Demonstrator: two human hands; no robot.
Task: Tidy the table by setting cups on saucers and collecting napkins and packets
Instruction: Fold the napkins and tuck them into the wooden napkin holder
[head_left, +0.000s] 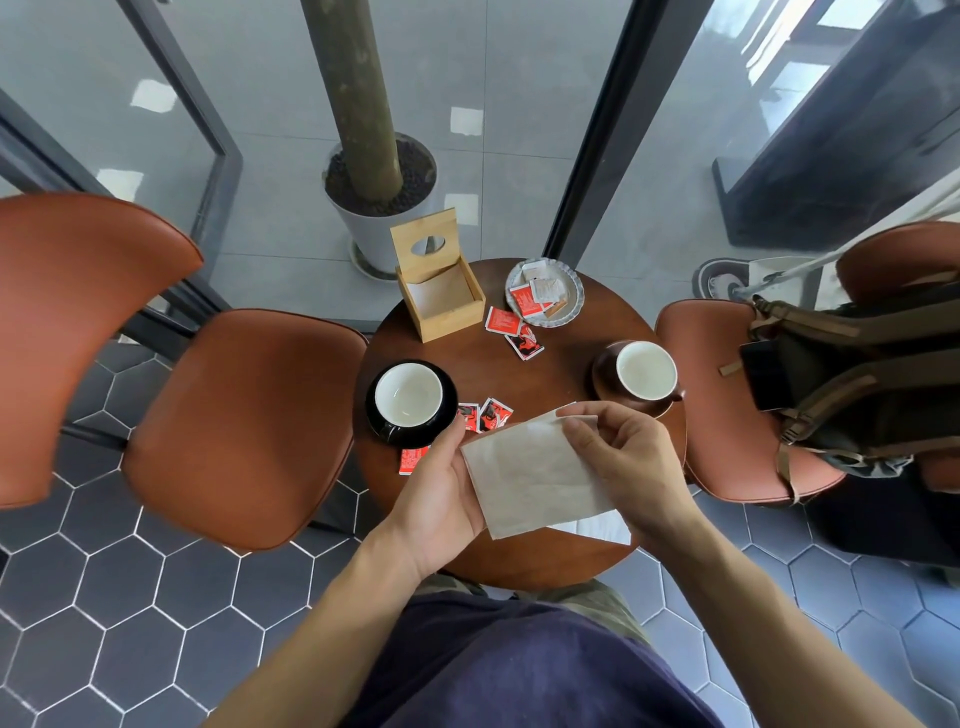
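Note:
Over the near half of the round wooden table (566, 358) I hold a beige napkin (535, 473) flat between both hands. My left hand (441, 493) supports its left edge from below; my right hand (618, 457) pinches its far corner. A white napkin (602, 527) lies under it on the table. A white cup (409, 393) stands on a black saucer (382, 423) at the left. Another white cup (645, 370) rests on a brown saucer (602, 371) at the right. Red packets (491, 414) lie beside the black saucer, one (413, 460) by my left hand, more (514, 332) mid-table.
An open bamboo napkin box (441, 291) stands at the table's far side beside a silver dish (571, 291) with packets. Brown chairs flank the table; the right one (727, 415) carries a backpack (852, 374). A potted trunk (379, 208) stands behind glass.

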